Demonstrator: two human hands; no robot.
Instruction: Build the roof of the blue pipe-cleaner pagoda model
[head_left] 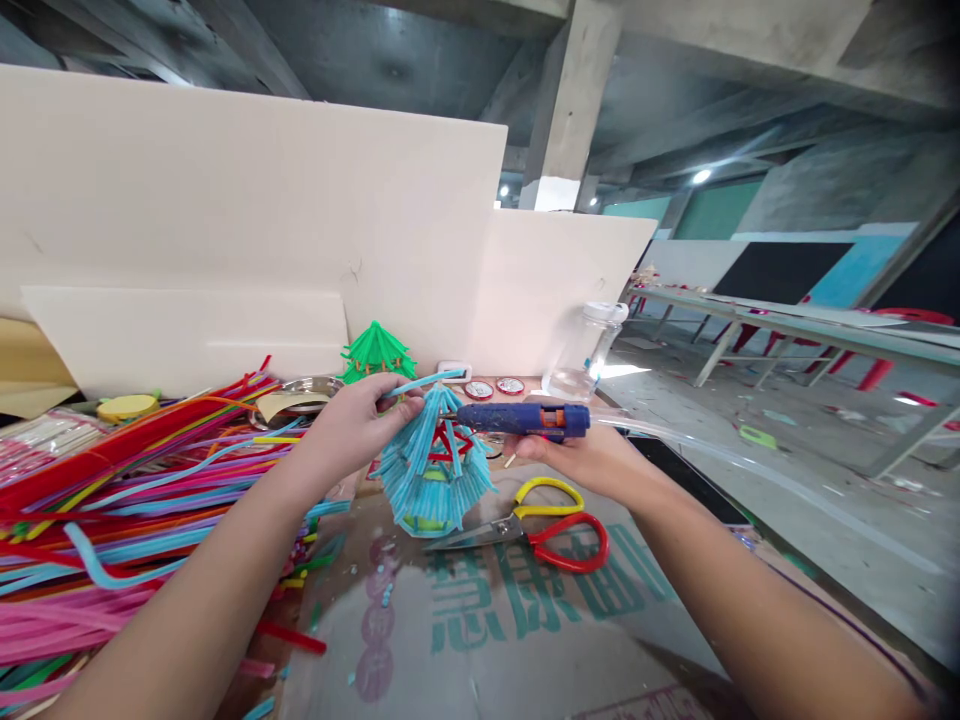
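Observation:
My left hand [358,420] pinches a light blue pipe cleaner [420,382] and holds it against the top of a small tiered pagoda model [433,462] made of light blue pipe cleaners, standing on the table. My right hand [581,452] grips a blue hot glue gun [525,418] with an orange trigger. Its nozzle points left at the top of the model, where the pipe cleaner meets it.
Scissors [536,528] with a red and a yellow handle lie just in front of the model. A big heap of coloured pipe cleaners [112,520] covers the left. A green pagoda model [377,352], a clear plastic jar [586,350] and white boards [247,200] stand behind.

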